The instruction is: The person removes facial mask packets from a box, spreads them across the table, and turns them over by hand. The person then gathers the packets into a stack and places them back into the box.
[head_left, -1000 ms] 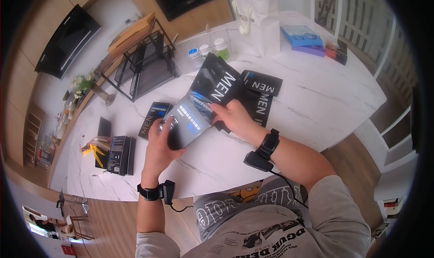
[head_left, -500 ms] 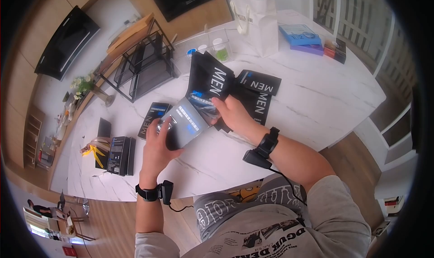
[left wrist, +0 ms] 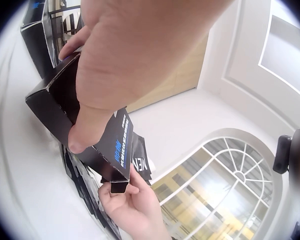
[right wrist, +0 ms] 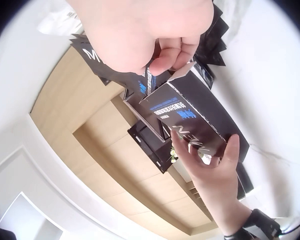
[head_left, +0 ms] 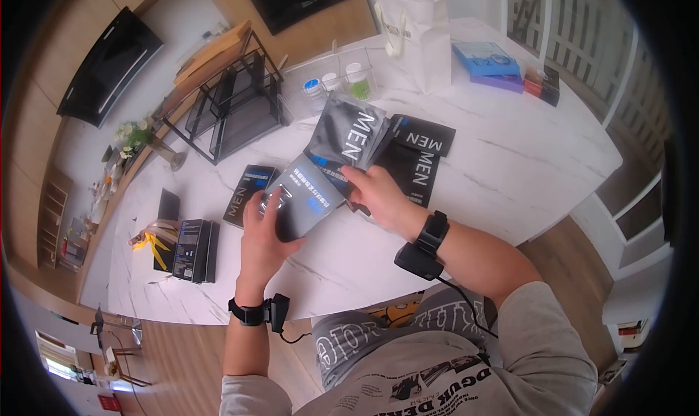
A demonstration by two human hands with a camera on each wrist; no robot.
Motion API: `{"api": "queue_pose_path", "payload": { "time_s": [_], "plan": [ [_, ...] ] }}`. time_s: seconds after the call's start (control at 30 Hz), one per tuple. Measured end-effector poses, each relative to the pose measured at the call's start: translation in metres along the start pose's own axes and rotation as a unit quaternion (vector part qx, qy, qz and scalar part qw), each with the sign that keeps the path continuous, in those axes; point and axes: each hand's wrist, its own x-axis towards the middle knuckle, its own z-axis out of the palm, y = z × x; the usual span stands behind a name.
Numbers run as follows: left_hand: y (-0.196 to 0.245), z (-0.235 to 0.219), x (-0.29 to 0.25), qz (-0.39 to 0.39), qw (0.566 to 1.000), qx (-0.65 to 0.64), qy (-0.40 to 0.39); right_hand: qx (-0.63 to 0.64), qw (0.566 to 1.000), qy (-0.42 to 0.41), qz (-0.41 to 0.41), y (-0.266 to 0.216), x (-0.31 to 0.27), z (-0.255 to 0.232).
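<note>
My left hand grips a black cardboard box, thumb on one side and fingers on the other. The box lies tilted over the table, its open end with a raised flap facing my right hand. That hand pinches a bunch of shiny black packets marked MEN at the box's mouth; in the right wrist view the packets overlap the box there. Below the right hand, more black packets lie on the table. How far the held packets reach into the box is hidden.
Another black MEN box lies beside the left hand, with upright black boxes and a yellow ribbon farther left. Behind are a black mesh rack, a clear bin with bottles, a white paper bag and a blue box.
The bunch of packets fanned and swung left, then tilted back so its face shines grey. Both hands have shifted slightly, keeping their hold on box and packets.
</note>
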Motion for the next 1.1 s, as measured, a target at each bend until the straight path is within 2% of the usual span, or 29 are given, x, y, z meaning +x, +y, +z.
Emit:
{"api": "queue_pose_path", "payload": {
  "time_s": [0.13, 0.23, 0.33, 0.43, 0.53, 0.63, 0.67, 0.77, 0.8, 0.9, 0.93, 1.03, 1.07, 1.1],
  "plan": [
    [-0.002, 0.006, -0.002, 0.01, 1.0, 0.012, 0.015, -0.068, 0.997, 0.004, -0.022, -0.002, -0.001, -0.003],
    [-0.002, 0.007, -0.002, -0.004, 1.0, -0.016, 0.018, -0.119, 0.991, -0.04, -0.035, 0.003, 0.003, -0.009],
    [-0.005, 0.008, -0.003, -0.008, 1.0, -0.018, 0.018, -0.077, 0.992, -0.085, -0.045, -0.003, -0.003, -0.002],
    [-0.007, 0.008, -0.005, -0.011, 0.999, -0.038, 0.018, -0.053, 0.995, -0.076, -0.042, -0.021, -0.013, 0.007],
    [-0.008, 0.009, -0.007, -0.016, 0.997, -0.067, 0.018, -0.053, 0.995, -0.032, -0.079, -0.032, -0.01, 0.002],
    [-0.007, 0.008, -0.007, -0.026, 0.996, -0.082, 0.014, -0.105, 0.991, 0.002, -0.08, -0.03, -0.004, 0.001],
    [-0.006, 0.008, -0.007, -0.03, 0.996, -0.086, 0.011, -0.168, 0.983, -0.015, -0.073, -0.031, -0.008, -0.001],
    [-0.004, 0.009, -0.006, -0.013, 0.998, -0.065, 0.015, -0.243, 0.956, -0.082, -0.142, -0.009, -0.004, -0.004],
    [-0.004, 0.009, -0.007, -0.017, 0.997, -0.071, 0.019, -0.217, 0.963, -0.086, -0.132, -0.013, -0.006, 0.001],
    [-0.008, 0.008, -0.009, -0.024, 0.996, -0.087, 0.025, -0.169, 0.979, 0.018, -0.113, -0.033, -0.011, 0.008],
    [-0.009, 0.008, -0.009, -0.027, 0.995, -0.089, 0.024, -0.134, 0.981, 0.047, -0.134, -0.03, -0.006, 0.001],
    [-0.01, 0.006, -0.01, -0.023, 0.996, -0.08, 0.02, -0.266, 0.925, 0.051, -0.268, -0.02, 0.004, -0.002],
    [-0.009, 0.006, -0.009, -0.019, 0.997, -0.075, 0.017, -0.379, 0.894, 0.04, -0.236, -0.017, -0.003, -0.004],
    [-0.007, 0.006, -0.008, -0.009, 0.998, -0.058, 0.023, -0.352, 0.9, -0.001, -0.255, -0.008, -0.005, 0.001]
  ]
}}
